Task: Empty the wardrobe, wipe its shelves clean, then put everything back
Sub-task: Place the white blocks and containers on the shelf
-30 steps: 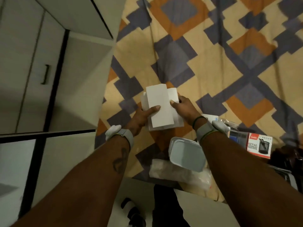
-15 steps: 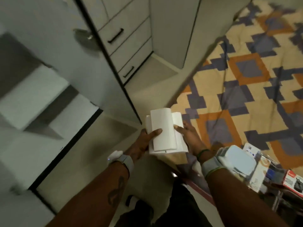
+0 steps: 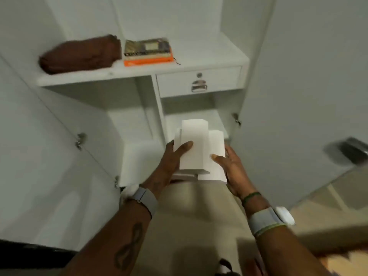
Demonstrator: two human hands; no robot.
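Holding white boxes [image 3: 196, 148] clamped between left grip [image 3: 170, 164] and right grip [image 3: 232, 172] — thumbs on top, probably steadying the loose stack — for the wardrobe shelf [image 3: 216, 119] just ahead.

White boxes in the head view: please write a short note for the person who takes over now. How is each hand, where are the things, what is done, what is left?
Left hand: grips the stack of white boxes from the left, thumb on top.
Right hand: holds the same stack from the right.
Stack: in the air before the open wardrobe, at the lower right compartment, under the shut drawer.
Done: brown bag and books lie on the upper shelf.
Left: probably set the stack in; other things are out of view.
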